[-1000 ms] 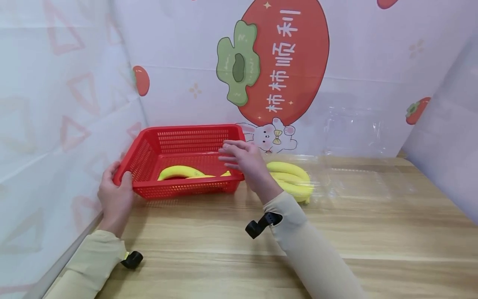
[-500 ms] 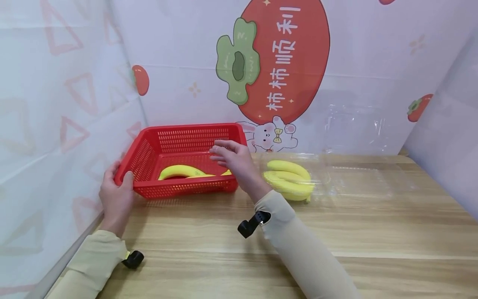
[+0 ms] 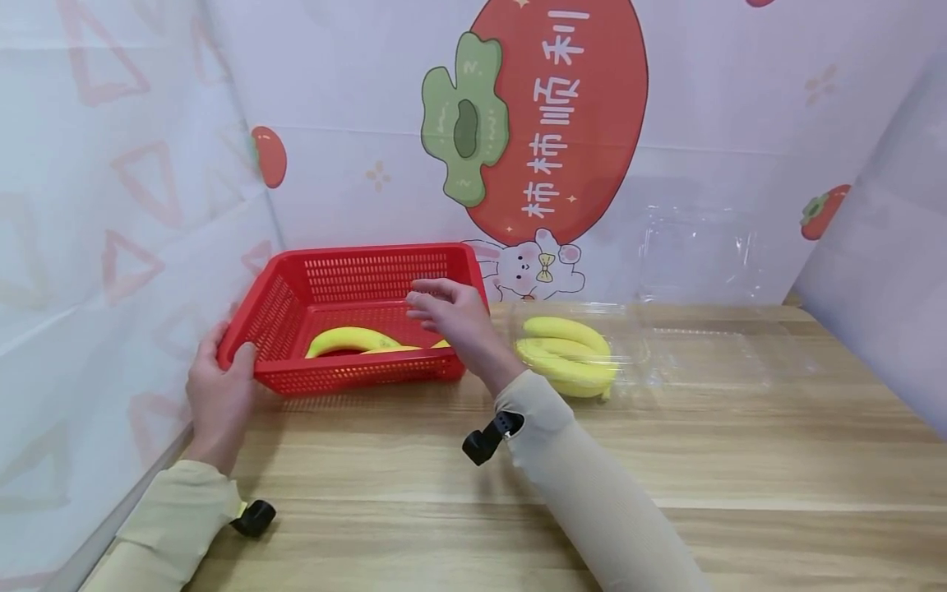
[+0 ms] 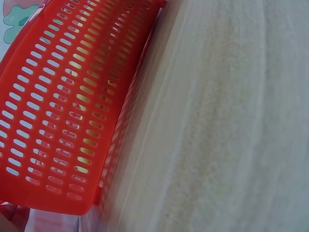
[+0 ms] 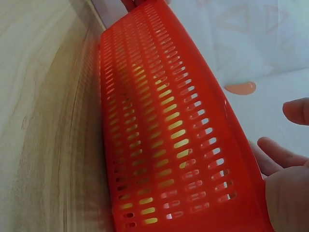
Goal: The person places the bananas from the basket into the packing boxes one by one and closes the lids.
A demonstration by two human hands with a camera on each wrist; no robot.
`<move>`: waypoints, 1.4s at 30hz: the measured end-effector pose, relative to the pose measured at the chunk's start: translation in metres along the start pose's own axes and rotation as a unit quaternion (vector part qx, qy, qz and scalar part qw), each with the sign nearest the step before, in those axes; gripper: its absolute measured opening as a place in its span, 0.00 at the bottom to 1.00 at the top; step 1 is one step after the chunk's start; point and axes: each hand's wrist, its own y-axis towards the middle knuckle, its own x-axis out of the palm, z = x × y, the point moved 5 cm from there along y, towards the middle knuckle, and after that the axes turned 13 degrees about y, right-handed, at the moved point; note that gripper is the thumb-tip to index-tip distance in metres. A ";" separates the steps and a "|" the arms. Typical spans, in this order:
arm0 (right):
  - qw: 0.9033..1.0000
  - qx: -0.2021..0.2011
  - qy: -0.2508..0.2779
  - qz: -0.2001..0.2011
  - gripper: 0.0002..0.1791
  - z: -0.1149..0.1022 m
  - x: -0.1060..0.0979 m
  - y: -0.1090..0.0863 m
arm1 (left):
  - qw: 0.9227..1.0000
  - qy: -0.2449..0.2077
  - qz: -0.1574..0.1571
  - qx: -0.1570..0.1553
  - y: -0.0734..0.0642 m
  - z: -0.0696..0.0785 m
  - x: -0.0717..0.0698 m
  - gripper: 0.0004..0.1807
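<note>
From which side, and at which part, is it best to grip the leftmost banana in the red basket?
I would come from above and grip the leftmost banana at the middle of its arch. That crown shows over the front wall of the red basket, which likely blocks a low front approach, while the top is open.

A makeshift recording booth is being suggested: a wood-grain bench (image 3: 385, 510) is being enclosed on three sides by pale sheets (image 3: 333, 193) printed with a persimmon (image 3: 510, 74) and rabbit (image 3: 522, 265), and wrist cameras (image 3: 481, 446) are being worn.
</note>
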 end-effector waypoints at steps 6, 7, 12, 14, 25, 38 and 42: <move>0.998 0.020 -0.065 -0.002 0.22 0.000 0.003 0.004 | 1.000 0.009 0.009 0.006 0.000 0.001 -0.002 0.38; 0.996 0.025 -0.080 0.001 0.22 0.001 0.004 0.004 | 1.000 0.009 0.008 0.005 0.000 0.001 -0.002 0.38; 0.988 0.032 -0.151 0.004 0.21 0.001 0.007 0.006 | 1.000 0.008 0.004 0.004 0.000 0.001 -0.003 0.38; 0.986 0.032 -0.165 -0.003 0.21 0.000 0.009 0.006 | 1.000 0.007 0.003 0.002 0.000 0.000 -0.004 0.38; 0.964 0.049 -0.258 -0.031 0.28 0.002 0.021 0.011 | 1.000 0.002 -0.003 0.002 -0.002 0.000 -0.008 0.38; 0.942 0.057 -0.327 -0.057 0.29 0.009 0.028 0.022 | 1.000 0.024 -0.003 0.011 -0.006 0.002 -0.006 0.37; 0.939 0.066 -0.331 -0.072 0.28 0.012 0.029 0.024 | 1.000 0.022 -0.001 0.010 -0.006 0.003 -0.004 0.37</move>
